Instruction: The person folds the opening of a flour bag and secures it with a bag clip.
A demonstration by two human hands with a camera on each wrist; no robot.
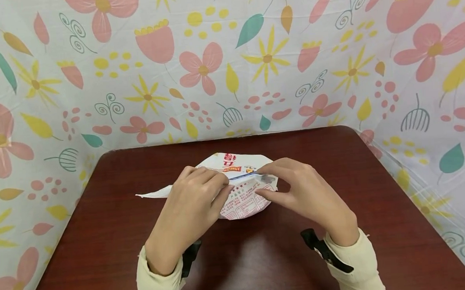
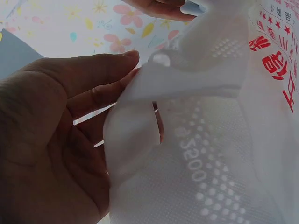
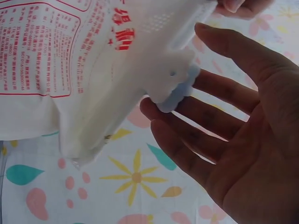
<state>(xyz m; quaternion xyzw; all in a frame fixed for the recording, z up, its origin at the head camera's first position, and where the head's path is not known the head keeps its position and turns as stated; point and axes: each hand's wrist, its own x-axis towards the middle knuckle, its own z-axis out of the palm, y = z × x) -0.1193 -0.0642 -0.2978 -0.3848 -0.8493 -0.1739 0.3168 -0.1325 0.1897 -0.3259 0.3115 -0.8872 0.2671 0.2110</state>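
A white plastic bag [image 1: 239, 201] printed in red, bulging at its lower part, lies on the table between both hands. My left hand [image 1: 197, 193] grips its folded upper edge; in the left wrist view the fingers pass behind the plastic and the thumb [image 2: 107, 70] lies along the edge. A cloud-shaped, white and pale-blue clip end [image 3: 175, 86] sits at the other end of the fold. My right hand [image 1: 302, 189] is spread around that end, its fingertips touching the clip from behind and its thumb [image 3: 219, 44] held apart.
A white pointed flap [image 1: 156, 193] sticks out left of the left hand over the dark red table [image 1: 115, 247]. A flower-patterned cloth [image 1: 229, 75] hangs behind and along the sides. Black straps [image 1: 329, 254] circle both wrists over cream sleeves.
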